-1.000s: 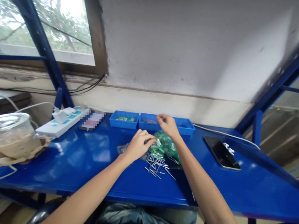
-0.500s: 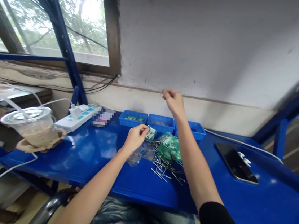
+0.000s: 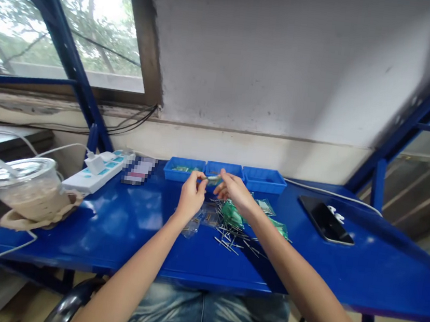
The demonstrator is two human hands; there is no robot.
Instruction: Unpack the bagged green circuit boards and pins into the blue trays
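Note:
My left hand pinches one end of a small clear-and-green plastic bag above the table. From the other side, my right hand has its bent fingers at the bag's right end. Below my hands lies a heap of green plastic bags with loose thin metal pins spread in front. Clear bags holding small brownish pieces lie under my left wrist. Another small packet rests right of the heap. My right hand partly covers the middle blue bin.
Three blue bins line the table's back; the left one holds green packets. A phone and white earbuds lie right. On the left are a power strip and a lidded drink cup.
My right hand has come down from above the bins to meet the small bag in my left hand. The view has shifted slightly, and the right bin shows fully.

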